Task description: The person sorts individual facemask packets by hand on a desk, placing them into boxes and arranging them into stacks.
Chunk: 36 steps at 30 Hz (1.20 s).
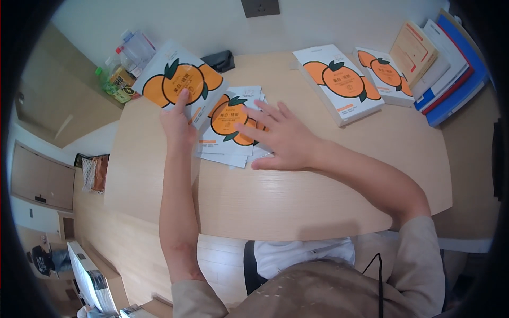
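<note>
At a pale wooden desk (297, 196) pushed against a white wall, a seated person is sorting flat white sachets printed with orange fruit and green leaves. Judging by the layout, the work is looking only partly done: one sachet (177, 79) is being lifted clear at the desk's far left corner, while a fanned stack of sachets (229, 127) is lying in the middle, waiting to be handled. The left hand (177, 124) is pinching the lifted sachet's lower edge, its fingers closing on the sheet with the thumb pressing on the printed face. The right hand (281, 138) is lying flat with fingers spread wide, gripping nothing and pressing down on the right side of the stack. Beyond it, a white rectangular box (339, 82) bearing the same orange design is sitting near the far edge, with a second matching box (386, 74) just beside it on the right. A leaning row of books and folders (445, 63), tan, white, red and blue, is filling the far right corner. Plastic bottles (124, 66) are crowding behind the lifted sachet, and a small dark pouch (218, 61) is resting by the wall beneath a grey wall socket (260, 7).
</note>
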{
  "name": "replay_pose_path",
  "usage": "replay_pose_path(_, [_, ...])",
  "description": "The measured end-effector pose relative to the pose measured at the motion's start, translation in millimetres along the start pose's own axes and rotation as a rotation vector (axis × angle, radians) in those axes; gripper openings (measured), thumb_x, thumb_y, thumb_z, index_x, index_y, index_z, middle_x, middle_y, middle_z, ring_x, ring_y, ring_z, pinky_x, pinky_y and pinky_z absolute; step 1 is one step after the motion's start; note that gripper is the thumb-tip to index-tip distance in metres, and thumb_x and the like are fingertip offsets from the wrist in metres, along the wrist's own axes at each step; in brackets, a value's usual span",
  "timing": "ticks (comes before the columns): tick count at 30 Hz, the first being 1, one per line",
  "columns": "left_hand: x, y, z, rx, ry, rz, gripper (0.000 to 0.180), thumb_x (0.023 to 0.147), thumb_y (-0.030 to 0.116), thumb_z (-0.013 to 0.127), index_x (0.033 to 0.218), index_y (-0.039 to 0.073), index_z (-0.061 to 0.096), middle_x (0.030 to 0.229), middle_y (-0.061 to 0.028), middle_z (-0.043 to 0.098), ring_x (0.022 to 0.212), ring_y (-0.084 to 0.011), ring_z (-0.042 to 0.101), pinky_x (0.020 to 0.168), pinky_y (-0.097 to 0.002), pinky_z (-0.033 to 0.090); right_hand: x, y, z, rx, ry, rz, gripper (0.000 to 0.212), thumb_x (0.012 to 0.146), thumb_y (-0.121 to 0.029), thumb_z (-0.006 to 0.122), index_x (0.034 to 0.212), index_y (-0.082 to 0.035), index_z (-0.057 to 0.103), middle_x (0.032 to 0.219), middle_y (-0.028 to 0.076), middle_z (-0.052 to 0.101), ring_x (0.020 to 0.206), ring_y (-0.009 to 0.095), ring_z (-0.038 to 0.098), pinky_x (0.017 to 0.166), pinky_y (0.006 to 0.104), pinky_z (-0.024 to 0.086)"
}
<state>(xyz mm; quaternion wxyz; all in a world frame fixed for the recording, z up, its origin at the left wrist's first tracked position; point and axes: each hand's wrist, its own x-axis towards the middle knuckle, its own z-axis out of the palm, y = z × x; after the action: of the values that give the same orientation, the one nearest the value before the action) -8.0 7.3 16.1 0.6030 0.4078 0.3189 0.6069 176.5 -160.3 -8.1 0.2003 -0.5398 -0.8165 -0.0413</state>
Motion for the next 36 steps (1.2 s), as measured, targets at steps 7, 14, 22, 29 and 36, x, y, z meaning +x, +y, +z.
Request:
replay_pose_path(7, [-0.3, -4.8, 0.1, 0.058, -0.040, -0.064, 0.030, 0.086, 0.003, 0.064, 0.114, -0.003, 0.054, 0.109, -0.0135, 0.063, 0.097, -0.0224, 0.064, 0.083, -0.0360, 0.054, -6.8, -5.0, -16.7, -0.067, -0.118, 0.184, 0.059, 0.083, -0.048, 0.060, 0.125, -0.007, 0.054, 0.123, 0.013, 0.050, 0.119, 0.029, 0.045, 0.104, 0.0546, 0.028])
replay_pose_path(14, [-2.4, -4.5, -1.7, 0.065, -0.109, -0.163, 0.029, 0.087, 0.001, 0.062, 0.114, -0.005, 0.052, 0.109, -0.0151, 0.063, 0.096, -0.0234, 0.065, 0.080, -0.0353, 0.056, -7.9, 22.3, -25.6, 0.086, 0.089, 0.253, 0.019, 0.092, -0.017, 0.050, 0.101, -0.003, 0.060, 0.093, 0.013, 0.061, 0.079, 0.029, 0.061, 0.072, 0.0368, 0.049])
replay_pose_path(22, [-2.7, -0.5, 1.3, 0.035, -0.123, -0.272, 0.028, 0.089, 0.001, 0.058, 0.115, -0.006, 0.049, 0.106, -0.0176, 0.063, 0.092, -0.0250, 0.067, 0.074, -0.0367, 0.060, -0.3, 44.1, -11.3, 0.972, 0.701, 0.742, 0.034, 0.102, -0.029, 0.039, 0.101, 0.000, 0.056, 0.089, 0.007, 0.059, 0.077, 0.014, 0.060, 0.074, 0.0296, 0.049])
replay_pose_path(29, [-2.3, 2.7, 0.2, 0.113, -0.165, -0.358, 0.026, 0.091, 0.005, 0.057, 0.114, -0.006, 0.049, 0.105, -0.0161, 0.062, 0.090, -0.0244, 0.067, 0.071, -0.0377, 0.061, 12.6, 29.6, -26.6, 0.942, 0.744, 0.644, 0.032, 0.103, -0.025, 0.038, 0.107, 0.001, 0.056, 0.102, 0.009, 0.060, 0.110, 0.017, 0.055, 0.092, 0.0283, 0.043])
replay_pose_path(36, [-32.1, -5.8, 28.5, -0.058, -0.357, -0.492, 0.035, 0.099, 0.028, 0.047, 0.114, -0.004, 0.049, 0.103, -0.0127, 0.062, 0.090, -0.0209, 0.067, 0.070, -0.0323, 0.059, 1.1, 28.6, -17.5, 0.352, 0.375, 0.032, 0.018, 0.090, 0.001, 0.052, 0.107, 0.000, 0.056, 0.126, 0.015, 0.053, 0.127, 0.033, 0.043, 0.104, 0.0398, 0.040])
